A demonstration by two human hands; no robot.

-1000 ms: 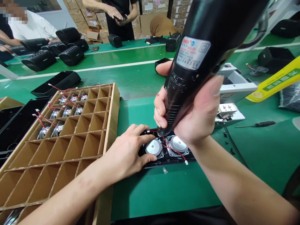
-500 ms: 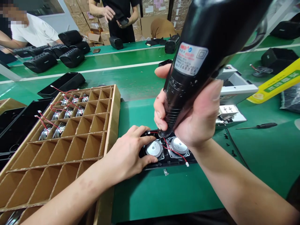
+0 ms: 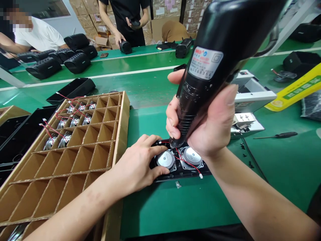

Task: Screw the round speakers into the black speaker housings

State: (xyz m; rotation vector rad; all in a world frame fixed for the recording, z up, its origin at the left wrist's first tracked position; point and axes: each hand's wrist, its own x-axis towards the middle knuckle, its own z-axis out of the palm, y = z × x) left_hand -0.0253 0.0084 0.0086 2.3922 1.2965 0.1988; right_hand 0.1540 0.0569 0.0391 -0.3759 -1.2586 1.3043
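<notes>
My right hand (image 3: pixel 213 124) is wrapped round a black electric screwdriver (image 3: pixel 208 67) that slants down to the left. The tool's nose is at the upper right edge of the left round speaker driver (image 3: pixel 165 160); the bit's tip is hidden. My left hand (image 3: pixel 140 160) grips the left end of the black speaker panel (image 3: pixel 164 178), its thumb and forefinger about that driver. A second driver (image 3: pixel 192 155) sits in the panel to the right, partly behind my right hand. Red wires (image 3: pixel 187 161) with a white plug cross both drivers.
At left stands a divided cardboard box (image 3: pixel 100 154) with several drivers in it. A white-grey device (image 3: pixel 250 100), a thin screwdriver (image 3: pixel 281 135) and loose screws (image 3: pixel 244 154) lie to the right. Across the table, a person (image 3: pixel 125 23) stands by black speaker cases (image 3: pixel 77 62).
The person across the table has lowered one hand onto a black speaker case. My hands and the electric screwdriver have hardly moved; the view has shifted very slightly.
</notes>
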